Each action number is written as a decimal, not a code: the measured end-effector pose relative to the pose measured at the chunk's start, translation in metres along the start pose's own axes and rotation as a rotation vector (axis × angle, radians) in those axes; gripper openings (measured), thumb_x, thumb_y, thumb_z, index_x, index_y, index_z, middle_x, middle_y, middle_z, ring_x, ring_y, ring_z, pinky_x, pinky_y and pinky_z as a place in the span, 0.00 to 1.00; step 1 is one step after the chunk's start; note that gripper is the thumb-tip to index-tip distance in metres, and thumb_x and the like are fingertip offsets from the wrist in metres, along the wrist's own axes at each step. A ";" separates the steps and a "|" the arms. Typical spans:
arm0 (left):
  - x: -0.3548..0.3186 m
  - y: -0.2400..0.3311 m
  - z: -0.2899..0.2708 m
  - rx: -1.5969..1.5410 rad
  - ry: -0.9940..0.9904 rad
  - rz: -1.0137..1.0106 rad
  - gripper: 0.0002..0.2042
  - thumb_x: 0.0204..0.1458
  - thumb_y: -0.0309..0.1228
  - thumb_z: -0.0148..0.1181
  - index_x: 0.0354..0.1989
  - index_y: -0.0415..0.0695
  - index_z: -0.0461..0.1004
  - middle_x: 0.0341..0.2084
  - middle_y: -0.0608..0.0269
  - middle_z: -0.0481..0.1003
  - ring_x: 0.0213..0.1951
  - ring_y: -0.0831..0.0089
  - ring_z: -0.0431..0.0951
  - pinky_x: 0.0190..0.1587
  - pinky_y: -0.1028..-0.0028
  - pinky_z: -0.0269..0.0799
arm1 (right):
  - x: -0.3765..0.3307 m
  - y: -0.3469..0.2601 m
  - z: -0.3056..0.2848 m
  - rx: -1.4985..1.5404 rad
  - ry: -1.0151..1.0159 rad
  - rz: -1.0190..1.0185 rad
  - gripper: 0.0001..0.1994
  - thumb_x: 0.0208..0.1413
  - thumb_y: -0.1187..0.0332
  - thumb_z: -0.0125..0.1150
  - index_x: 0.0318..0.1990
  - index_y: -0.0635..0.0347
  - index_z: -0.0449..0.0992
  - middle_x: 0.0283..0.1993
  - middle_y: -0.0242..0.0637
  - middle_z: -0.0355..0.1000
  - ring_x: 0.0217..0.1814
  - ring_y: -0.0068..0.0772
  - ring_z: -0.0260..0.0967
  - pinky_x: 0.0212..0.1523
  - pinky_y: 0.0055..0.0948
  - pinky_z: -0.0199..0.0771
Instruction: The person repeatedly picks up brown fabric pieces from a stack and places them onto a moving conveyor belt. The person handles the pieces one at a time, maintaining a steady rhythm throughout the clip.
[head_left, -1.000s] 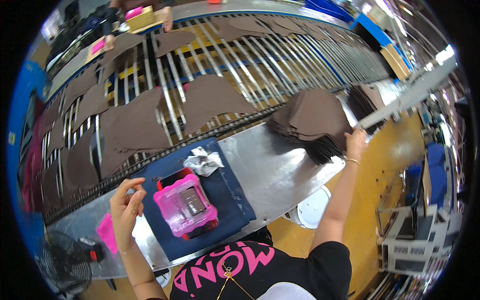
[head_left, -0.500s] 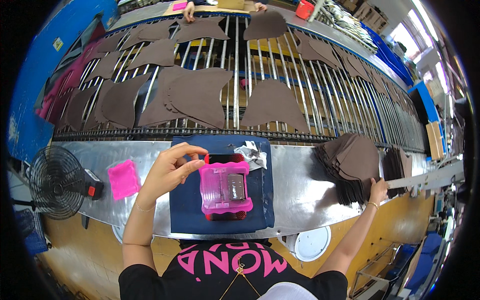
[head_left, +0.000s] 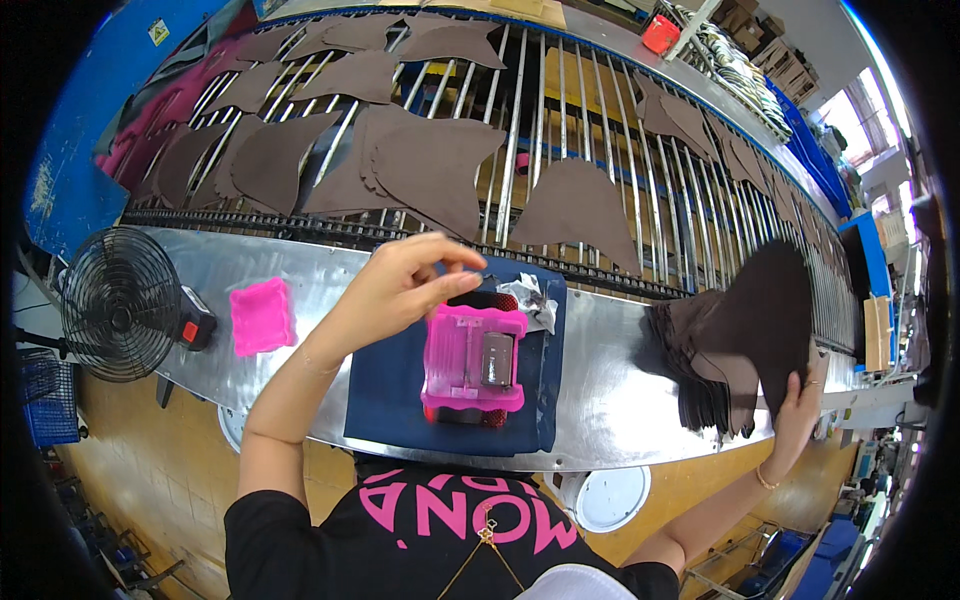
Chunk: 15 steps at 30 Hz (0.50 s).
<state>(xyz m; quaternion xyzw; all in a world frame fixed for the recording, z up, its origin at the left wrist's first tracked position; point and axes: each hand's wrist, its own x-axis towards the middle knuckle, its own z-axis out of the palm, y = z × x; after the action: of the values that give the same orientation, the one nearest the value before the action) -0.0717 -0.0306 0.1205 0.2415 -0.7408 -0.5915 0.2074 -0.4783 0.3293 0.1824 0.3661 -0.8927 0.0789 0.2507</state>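
Observation:
My right hand (head_left: 797, 408) pinches the lower edge of a dark brown cut piece (head_left: 772, 310), which stands raised and bent above a stack of similar pieces (head_left: 685, 345). Whether it is leather or cloth I cannot tell. My left hand (head_left: 410, 280) hovers with loosely bent fingers, thumb and forefinger apart, nothing between them. Just below it is a pink translucent frame with wavy edges (head_left: 455, 358); a small dark block (head_left: 497, 358) sits in its right half. The frame lies over a red and black pad (head_left: 492, 418), on a dark blue cloth (head_left: 385, 400).
Beyond the metal table (head_left: 610, 390) runs a conveyor of metal rods (head_left: 515, 130) carrying several brown pieces (head_left: 580, 210). A pink wavy-edged tray (head_left: 262, 317) and a black fan (head_left: 120, 305) are at left. Crumpled silvery wrapping (head_left: 530, 300) lies behind the frame.
My right hand has lifted the top brown piece off the stack, tilting it up. My left hand has shifted slightly relative to the pink frame. The view has turned; another person's hands left the far side.

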 end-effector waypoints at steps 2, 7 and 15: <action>0.016 -0.001 0.010 -0.002 0.031 0.097 0.16 0.53 0.32 0.60 0.48 0.39 0.71 0.36 0.61 0.69 0.29 0.81 0.72 0.24 0.83 0.68 | 0.007 -0.039 -0.023 0.561 0.048 0.154 0.24 0.59 0.66 0.55 0.58 0.69 0.60 0.56 0.49 0.66 0.55 0.36 0.65 0.55 0.31 0.63; 0.047 0.001 0.029 -0.169 0.093 0.373 0.27 0.53 0.31 0.60 0.60 0.40 0.57 0.41 0.55 0.70 0.40 0.70 0.77 0.27 0.77 0.76 | 0.010 -0.156 -0.024 1.162 0.064 0.180 0.23 0.58 0.69 0.57 0.58 0.70 0.60 0.56 0.42 0.65 0.56 0.28 0.61 0.58 0.25 0.59; -0.045 0.031 -0.070 -0.089 0.456 0.212 0.08 0.56 0.28 0.55 0.39 0.35 0.72 0.18 0.65 0.73 0.17 0.78 0.76 0.18 0.82 0.70 | -0.013 -0.280 0.029 1.329 -0.442 -0.334 0.11 0.47 0.72 0.68 0.36 0.67 0.75 0.32 0.41 0.77 0.29 0.24 0.73 0.31 0.23 0.71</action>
<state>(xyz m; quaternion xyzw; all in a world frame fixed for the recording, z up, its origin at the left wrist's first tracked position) 0.0020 -0.0522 0.1647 0.2805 -0.6694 -0.5286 0.4402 -0.2877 0.1264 0.1388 0.5803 -0.6179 0.4902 -0.2027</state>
